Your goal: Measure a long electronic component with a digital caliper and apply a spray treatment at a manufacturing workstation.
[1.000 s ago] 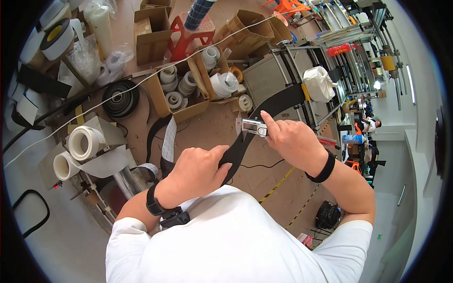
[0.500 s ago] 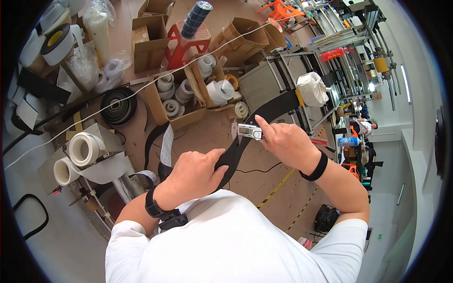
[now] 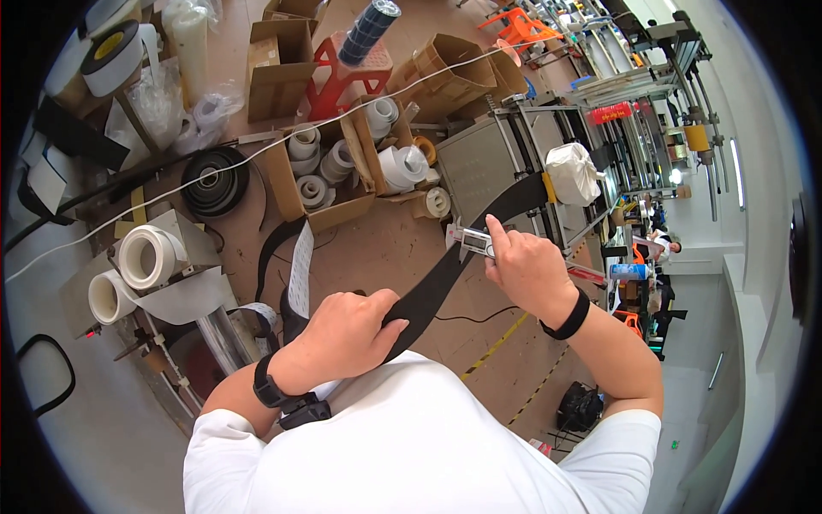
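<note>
A wide black strip (image 3: pixel 432 287) runs from a machine frame at the upper right down toward my chest. My left hand (image 3: pixel 342 330) is closed on its near part, with the thumb lying over the strip's face. In my right hand (image 3: pixel 533 272) is a digital caliper (image 3: pixel 476 242) with a small display. The caliper's jaws reach the strip's left edge, and the strip passes by them. I cannot tell how tightly the jaws touch it. The strip's near end is hidden behind my left hand and shirt.
At the left stands a machine with white rolls (image 3: pixel 147 259) and a metal roller (image 3: pixel 224 341). Ahead are cardboard boxes (image 3: pixel 342 210) of rolls, a red stool (image 3: pixel 347 77) and a coiled black strip (image 3: pixel 214 182). A white wrapped bundle (image 3: pixel 572 174) rests on the machine frame. A pale cord crosses above.
My left index finger has curled in from pointing, and the hand has shifted slightly left. The strip looks straighter and broader between my hands. My right hand and the caliper have moved slightly right.
</note>
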